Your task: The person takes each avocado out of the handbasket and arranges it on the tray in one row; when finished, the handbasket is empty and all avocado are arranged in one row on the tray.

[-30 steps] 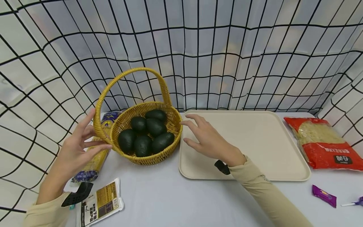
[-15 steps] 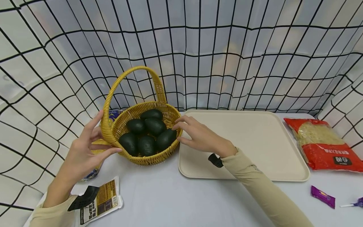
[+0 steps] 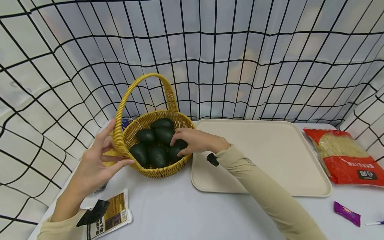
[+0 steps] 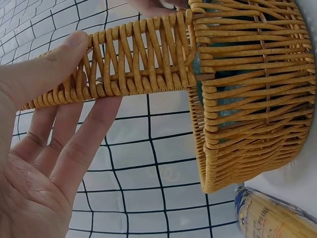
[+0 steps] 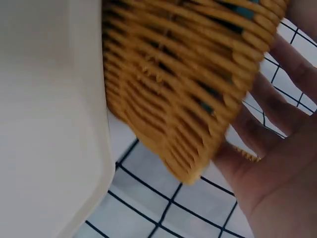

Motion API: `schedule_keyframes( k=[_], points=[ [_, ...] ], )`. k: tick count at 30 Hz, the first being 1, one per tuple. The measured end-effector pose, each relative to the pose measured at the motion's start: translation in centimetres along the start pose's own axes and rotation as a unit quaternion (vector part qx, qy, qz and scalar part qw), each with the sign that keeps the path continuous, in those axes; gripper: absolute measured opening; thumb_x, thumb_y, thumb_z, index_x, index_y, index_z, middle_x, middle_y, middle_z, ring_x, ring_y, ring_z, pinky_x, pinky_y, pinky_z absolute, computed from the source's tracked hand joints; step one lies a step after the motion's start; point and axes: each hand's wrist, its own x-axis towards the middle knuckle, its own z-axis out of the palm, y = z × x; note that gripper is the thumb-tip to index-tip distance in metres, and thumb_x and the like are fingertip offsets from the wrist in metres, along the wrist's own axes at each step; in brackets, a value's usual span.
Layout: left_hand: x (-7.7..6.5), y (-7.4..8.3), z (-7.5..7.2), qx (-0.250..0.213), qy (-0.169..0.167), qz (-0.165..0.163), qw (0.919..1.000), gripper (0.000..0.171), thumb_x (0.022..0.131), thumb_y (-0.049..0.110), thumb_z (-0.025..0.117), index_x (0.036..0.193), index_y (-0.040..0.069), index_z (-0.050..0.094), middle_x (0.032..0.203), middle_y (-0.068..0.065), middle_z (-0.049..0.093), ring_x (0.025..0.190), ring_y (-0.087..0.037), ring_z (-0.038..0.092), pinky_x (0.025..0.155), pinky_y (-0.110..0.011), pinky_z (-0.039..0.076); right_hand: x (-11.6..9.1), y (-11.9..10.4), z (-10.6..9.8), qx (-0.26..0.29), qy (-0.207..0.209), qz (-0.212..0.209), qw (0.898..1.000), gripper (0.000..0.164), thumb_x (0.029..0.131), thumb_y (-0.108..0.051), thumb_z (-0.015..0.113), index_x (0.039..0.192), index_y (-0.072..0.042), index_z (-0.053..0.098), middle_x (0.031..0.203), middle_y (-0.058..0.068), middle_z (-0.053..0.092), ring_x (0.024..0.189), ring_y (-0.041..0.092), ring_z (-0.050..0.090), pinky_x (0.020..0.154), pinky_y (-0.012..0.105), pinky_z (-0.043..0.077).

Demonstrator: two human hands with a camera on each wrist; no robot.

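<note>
Right hand (image 3: 195, 141) is covering part of one avocado (image 3: 174, 155), can't tell if it's gripping. The yellow packet (image 4: 277, 217)? Mostly hidden behind left hand (image 3: 94, 165) and basket (image 3: 163, 172).

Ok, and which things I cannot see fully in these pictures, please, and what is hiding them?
Avocado by the right hand, head view: partly covered by that hand. In the right wrist view the yellow basket hides where they meet, so gripping is unclear.
Yellow package, left wrist view: cut off by the edge.
Pouch, head view: partly behind the black strap.
White stick, head view: cut off at right.
</note>
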Motion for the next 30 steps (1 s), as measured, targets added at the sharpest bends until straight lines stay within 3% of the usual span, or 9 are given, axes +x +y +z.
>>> schedule_keyframes(
  k=[8, 13, 18, 24, 30],
  points=[
    [0.4, 0.4, 0.2, 0.019, -0.004, -0.004, 0.9998, 0.135, 0.053, -0.028, 0.09, 0.166, 0.004, 0.022, 0.1, -0.012, 0.069, 0.095, 0.008, 0.063, 0.068, -0.012, 0.061, 0.9, -0.6, 0.5, -0.016, -0.009, 0.029, 0.999, 0.048, 0.085, -0.027, 0.091, 0.126, -0.012, 0.072, 0.126, 0.008, 0.06, 0.111, 0.021, 0.057, 0.099, 0.032, 0.053],
    [0.1, 0.6, 0.2, 0.029, -0.006, -0.021, 0.9994, 0.138, 0.053, -0.027, 0.091, 0.167, 0.007, 0.02, 0.102, -0.012, 0.07, 0.095, 0.01, 0.062, 0.068, -0.012, 0.061, 1.4, -1.5, 0.8, -0.015, -0.028, 0.074, 0.997, 0.052, 0.085, -0.023, 0.091, 0.131, -0.011, 0.07, 0.133, 0.009, 0.065, 0.119, 0.022, 0.06, 0.101, 0.033, 0.055],
    [0.0, 0.8, 0.3, 0.031, 0.0, -0.035, 0.9989, 0.138, 0.054, -0.027, 0.09, 0.167, 0.009, 0.02, 0.105, -0.012, 0.069, 0.099, 0.014, 0.061, 0.069, -0.012, 0.06, 1.9, -1.6, 1.1, -0.021, -0.027, 0.089, 0.995, 0.052, 0.084, -0.021, 0.092, 0.131, -0.014, 0.072, 0.134, 0.008, 0.067, 0.123, 0.023, 0.062, 0.1, 0.032, 0.057],
    [-0.1, 0.9, 0.4, 0.033, -0.002, -0.039, 0.9987, 0.138, 0.054, -0.028, 0.089, 0.168, 0.009, 0.019, 0.105, -0.015, 0.069, 0.1, 0.016, 0.059, 0.069, -0.011, 0.06, 1.3, -1.7, 0.7, -0.052, 0.018, 0.079, 0.995, 0.054, 0.082, -0.034, 0.093, 0.13, -0.018, 0.072, 0.129, 0.005, 0.068, 0.119, 0.02, 0.062, 0.099, 0.035, 0.057],
    [-0.2, 0.8, 0.3, 0.036, -0.009, -0.037, 0.9986, 0.138, 0.056, -0.024, 0.091, 0.168, 0.009, 0.018, 0.11, -0.009, 0.068, 0.103, 0.016, 0.059, 0.071, -0.012, 0.06, -1.0, -2.8, -2.0, -0.039, 0.098, 0.067, 0.992, 0.057, 0.082, -0.041, 0.091, 0.131, -0.019, 0.069, 0.128, 0.002, 0.068, 0.113, 0.019, 0.062, 0.092, 0.039, 0.058]
  ],
)
